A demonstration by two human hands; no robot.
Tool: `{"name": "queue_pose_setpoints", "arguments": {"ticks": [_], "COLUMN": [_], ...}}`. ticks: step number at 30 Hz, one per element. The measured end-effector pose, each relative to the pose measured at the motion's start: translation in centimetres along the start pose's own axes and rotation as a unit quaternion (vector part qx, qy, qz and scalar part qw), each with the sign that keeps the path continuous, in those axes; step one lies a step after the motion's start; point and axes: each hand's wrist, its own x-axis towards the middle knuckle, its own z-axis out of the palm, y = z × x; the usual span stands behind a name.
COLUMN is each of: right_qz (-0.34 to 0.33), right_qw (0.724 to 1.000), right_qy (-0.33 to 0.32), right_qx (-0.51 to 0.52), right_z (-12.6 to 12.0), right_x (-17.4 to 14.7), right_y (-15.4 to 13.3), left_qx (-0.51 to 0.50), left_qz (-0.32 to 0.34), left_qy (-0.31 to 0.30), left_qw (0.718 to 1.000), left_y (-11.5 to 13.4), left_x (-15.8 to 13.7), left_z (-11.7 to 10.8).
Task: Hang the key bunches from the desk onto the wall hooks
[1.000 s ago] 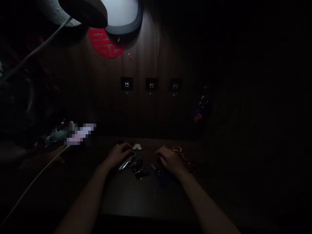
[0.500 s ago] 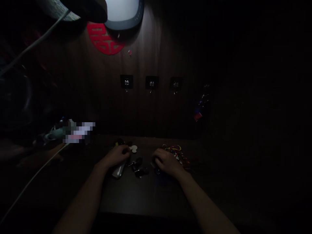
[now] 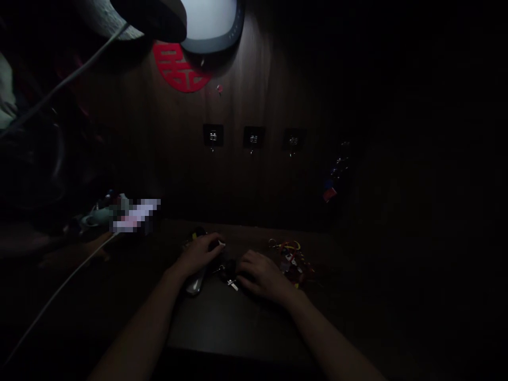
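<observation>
My left hand [image 3: 200, 252] is closed on a small white round piece [image 3: 221, 244], a sliver of which shows between thumb and fingertips. Under that wrist lies a phone-like flat object [image 3: 194, 284] with a pale, shiny surface. My right hand [image 3: 260, 274] rests low over the table, its curled fingers on the dark edge of a bunch of keys [image 3: 229, 275] with a black fob and a bright metal blade. Dimness hides the exact grip. Right of it lies a tangle of colourful cords with keys [image 3: 292, 259]. A dark object with a yellow patch [image 3: 194, 236] sits behind my left hand.
Three hooks on dark square pads [image 3: 253, 137] line the wooden wall. A lit lamp [image 3: 212, 24] and a red paper cutout [image 3: 180, 71] are above. A pale cable [image 3: 59, 291] crosses the left side. Small things with a red tag [image 3: 329, 194] hang at right.
My left hand has shifted right over the white pieces. My right hand has moved left, off the colourful cords and onto the keys. The view has shifted slightly.
</observation>
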Motion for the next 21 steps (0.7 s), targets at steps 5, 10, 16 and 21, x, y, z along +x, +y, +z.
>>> {"name": "queue_pose_setpoints", "arguments": {"ticks": [5,10,16,21], "right_qz": [0.061,0.196,0.252,0.236], "right_qw": [0.986,0.932,0.874,0.877], "right_qy": [0.116,0.21,0.256,0.26], "right_qx": [0.1,0.221,0.327,0.327], "right_z": [0.3,0.4,-0.2,0.1], "right_x": [0.2,0.8,1.1,1.4], "right_y": [0.9,1.2,1.3,1.5], "left_qx": [-0.05,-0.136,-0.198,-0.215], "left_qz": [0.018,0.012,0.005,0.003], "left_qy": [0.013,0.005,-0.004,0.004], "left_qw": [0.999,0.991,0.98,0.977], "left_y": [0.7,2.5,3.8,3.7], "left_x": [0.1,0.1,0.0,0.1], "left_z": [0.7,1.8,2.4,2.6]}}
